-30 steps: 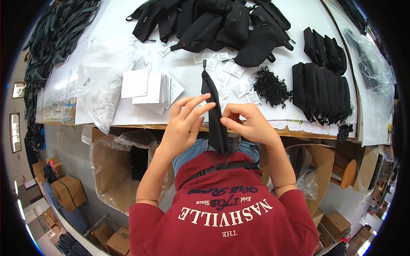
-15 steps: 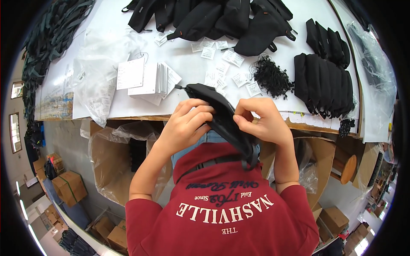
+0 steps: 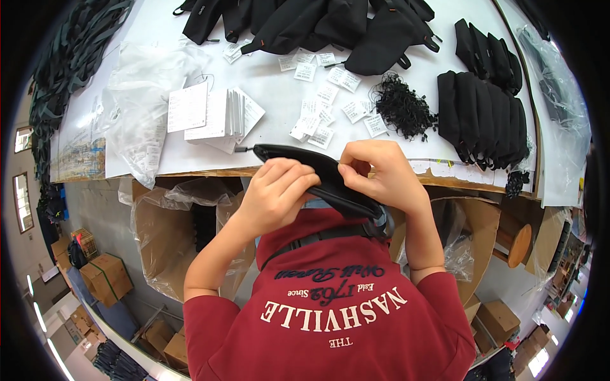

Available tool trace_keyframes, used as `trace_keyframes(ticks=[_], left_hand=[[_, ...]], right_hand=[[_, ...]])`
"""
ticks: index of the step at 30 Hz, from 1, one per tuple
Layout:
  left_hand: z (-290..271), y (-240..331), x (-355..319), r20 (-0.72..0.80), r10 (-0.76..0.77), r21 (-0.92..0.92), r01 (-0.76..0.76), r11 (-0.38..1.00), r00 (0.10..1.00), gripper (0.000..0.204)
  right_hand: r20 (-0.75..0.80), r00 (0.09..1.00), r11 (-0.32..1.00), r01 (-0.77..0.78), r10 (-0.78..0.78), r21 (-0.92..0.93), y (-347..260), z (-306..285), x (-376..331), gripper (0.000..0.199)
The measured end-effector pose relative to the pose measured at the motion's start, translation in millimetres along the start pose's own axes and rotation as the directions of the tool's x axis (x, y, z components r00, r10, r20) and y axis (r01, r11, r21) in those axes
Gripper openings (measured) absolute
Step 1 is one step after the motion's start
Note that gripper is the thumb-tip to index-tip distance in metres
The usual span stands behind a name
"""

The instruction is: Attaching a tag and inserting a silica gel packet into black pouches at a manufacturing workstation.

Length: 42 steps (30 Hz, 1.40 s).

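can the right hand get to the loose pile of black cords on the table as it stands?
Probably yes, once freed. The right hand is gripping the black pouch together with the left hand. The black cord pile lies just beyond it on the white table, with only small paper tags between.

Pouch [image 3: 318,178]: plain black. Surface [image 3: 279,95]: white, with a bare wood-brown front edge. Paper tags [image 3: 324,114]: white with dark print. Cord heap [image 3: 401,106]: black. Stacked pouches [image 3: 486,117]: black. Shirt [image 3: 330,305]: dark red, white lettering. Boxes [image 3: 108,276]: brown cardboard.
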<state>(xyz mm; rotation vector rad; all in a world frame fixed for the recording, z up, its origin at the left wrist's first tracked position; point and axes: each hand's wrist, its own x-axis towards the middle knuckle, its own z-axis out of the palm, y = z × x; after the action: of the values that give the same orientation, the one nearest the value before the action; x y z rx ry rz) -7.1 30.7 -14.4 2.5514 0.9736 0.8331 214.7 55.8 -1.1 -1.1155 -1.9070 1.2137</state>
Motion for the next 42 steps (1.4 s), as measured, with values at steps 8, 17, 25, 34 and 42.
trace_keyframes(ticks=[8,17,25,34,42], left_hand=[[-10,17,-9,0.193,-0.064,-0.077,0.080,0.994,0.979,0.028],[-9,13,-17,0.268,-0.115,-0.062,0.136,0.989,0.957,0.026],[-2,11,-22,0.147,-0.086,-0.063,0.096,0.993,0.985,0.018],[-1,5,-23,0.132,-0.140,-0.078,0.151,0.985,0.981,0.028],[-3,0,-22,0.039,-0.057,-0.061,0.059,0.996,0.998,0.030]], right_hand=[[0.070,0.997,0.999,0.035,-0.035,0.002,6,4,0,0.008],[0.107,0.992,0.994,0.072,-0.063,-0.081,9,13,4,0.009],[0.163,0.984,0.997,-0.072,0.068,0.024,12,12,5,0.008],[0.072,0.997,0.997,0.031,-0.026,-0.068,13,18,6,0.010],[0.017,0.991,0.987,0.130,-0.129,-0.091,-1,18,-3,0.010]])
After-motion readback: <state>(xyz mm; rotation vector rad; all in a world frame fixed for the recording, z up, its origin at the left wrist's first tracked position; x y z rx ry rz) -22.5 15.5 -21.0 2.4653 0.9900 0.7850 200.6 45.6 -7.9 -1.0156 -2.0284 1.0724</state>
